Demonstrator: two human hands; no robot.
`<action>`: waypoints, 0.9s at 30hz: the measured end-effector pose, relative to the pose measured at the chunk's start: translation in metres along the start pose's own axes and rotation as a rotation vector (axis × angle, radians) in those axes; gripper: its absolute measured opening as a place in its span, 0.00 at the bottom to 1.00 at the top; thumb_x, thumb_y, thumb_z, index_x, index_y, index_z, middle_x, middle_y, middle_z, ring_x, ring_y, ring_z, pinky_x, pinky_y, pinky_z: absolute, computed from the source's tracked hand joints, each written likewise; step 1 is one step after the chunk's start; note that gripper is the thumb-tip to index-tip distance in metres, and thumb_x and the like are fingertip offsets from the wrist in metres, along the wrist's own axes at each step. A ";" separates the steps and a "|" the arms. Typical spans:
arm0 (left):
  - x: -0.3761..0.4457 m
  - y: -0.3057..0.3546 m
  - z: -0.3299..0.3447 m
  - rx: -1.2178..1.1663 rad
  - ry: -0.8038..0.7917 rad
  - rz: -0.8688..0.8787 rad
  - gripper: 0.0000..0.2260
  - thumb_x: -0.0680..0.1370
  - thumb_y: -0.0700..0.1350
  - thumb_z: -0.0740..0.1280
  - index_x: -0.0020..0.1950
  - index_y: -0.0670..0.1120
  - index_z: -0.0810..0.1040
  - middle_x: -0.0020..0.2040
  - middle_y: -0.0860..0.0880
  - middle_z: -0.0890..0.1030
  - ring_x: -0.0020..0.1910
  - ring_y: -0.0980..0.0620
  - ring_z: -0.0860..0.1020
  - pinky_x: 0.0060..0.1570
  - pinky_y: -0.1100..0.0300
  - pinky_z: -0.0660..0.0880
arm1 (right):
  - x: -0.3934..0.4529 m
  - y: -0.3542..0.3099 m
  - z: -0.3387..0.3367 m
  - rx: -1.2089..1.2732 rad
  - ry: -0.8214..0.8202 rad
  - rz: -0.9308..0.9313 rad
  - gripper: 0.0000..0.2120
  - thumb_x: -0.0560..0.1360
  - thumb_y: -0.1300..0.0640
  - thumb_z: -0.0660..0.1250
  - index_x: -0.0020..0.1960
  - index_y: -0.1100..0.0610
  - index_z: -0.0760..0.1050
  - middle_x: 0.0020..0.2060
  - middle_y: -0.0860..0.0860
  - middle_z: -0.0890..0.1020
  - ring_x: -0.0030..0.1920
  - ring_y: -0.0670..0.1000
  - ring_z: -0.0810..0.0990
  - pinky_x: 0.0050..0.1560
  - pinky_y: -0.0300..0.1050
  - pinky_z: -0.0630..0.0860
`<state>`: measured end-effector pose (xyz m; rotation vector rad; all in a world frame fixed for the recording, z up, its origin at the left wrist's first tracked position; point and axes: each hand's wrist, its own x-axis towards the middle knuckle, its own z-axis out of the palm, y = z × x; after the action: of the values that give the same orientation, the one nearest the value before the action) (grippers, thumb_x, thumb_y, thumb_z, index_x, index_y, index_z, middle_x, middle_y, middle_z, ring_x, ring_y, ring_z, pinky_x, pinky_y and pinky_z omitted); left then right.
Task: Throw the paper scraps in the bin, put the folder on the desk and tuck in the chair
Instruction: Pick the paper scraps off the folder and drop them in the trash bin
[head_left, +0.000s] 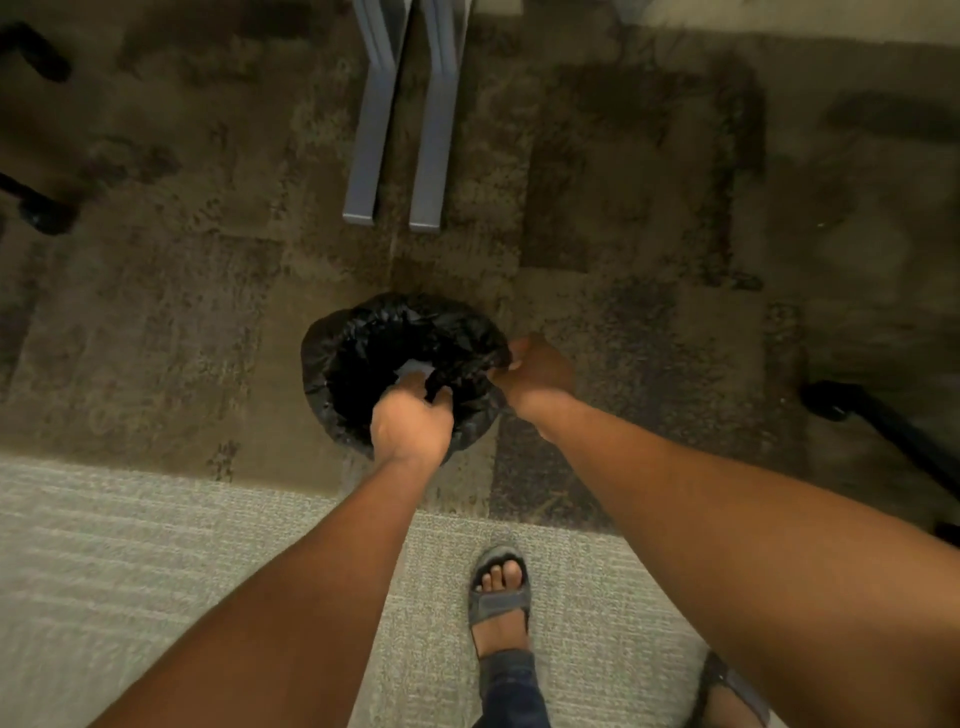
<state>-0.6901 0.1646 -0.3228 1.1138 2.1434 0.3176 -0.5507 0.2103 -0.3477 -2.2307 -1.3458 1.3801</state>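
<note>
Item, scraps step: I see the bin (358, 364), black-lined, with one pale scrap (414, 370) inside, my left hand (410, 423) over its near rim, fingers curled, contents hidden, my right hand (535, 376) pinching its liner at the right rim; next, I judge, let go and fetch the folder, unseen.

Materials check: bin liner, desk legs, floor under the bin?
Black bin liner: thin glossy plastic film, crinkled with sheen. Grey flat desk legs: probably painted metal, with straight edges and a smooth matte surface. Mottled brown floor: carpet tiles, fibrous texture with visible seams.
</note>
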 end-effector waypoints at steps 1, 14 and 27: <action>-0.006 0.016 0.000 -0.007 0.001 0.018 0.17 0.77 0.51 0.68 0.63 0.45 0.79 0.58 0.43 0.83 0.59 0.41 0.78 0.54 0.57 0.72 | -0.004 0.000 -0.017 -0.006 0.024 -0.009 0.19 0.72 0.50 0.71 0.60 0.55 0.74 0.56 0.55 0.81 0.57 0.57 0.79 0.51 0.43 0.74; -0.122 0.204 0.027 0.052 -0.128 0.320 0.11 0.75 0.49 0.69 0.51 0.45 0.84 0.47 0.44 0.86 0.50 0.42 0.82 0.44 0.59 0.73 | -0.105 0.054 -0.261 0.129 0.324 0.068 0.08 0.69 0.54 0.71 0.48 0.48 0.79 0.47 0.50 0.84 0.50 0.52 0.82 0.51 0.44 0.78; -0.322 0.380 0.128 0.057 -0.357 0.787 0.04 0.74 0.47 0.68 0.43 0.53 0.82 0.37 0.55 0.82 0.40 0.53 0.80 0.40 0.61 0.72 | -0.264 0.202 -0.481 0.347 0.675 0.086 0.05 0.72 0.54 0.72 0.47 0.48 0.79 0.44 0.44 0.83 0.44 0.44 0.80 0.45 0.41 0.76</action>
<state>-0.2396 0.1260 -0.0772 1.8615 1.3406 0.3685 -0.0915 0.0247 -0.0374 -2.2177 -0.7252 0.6879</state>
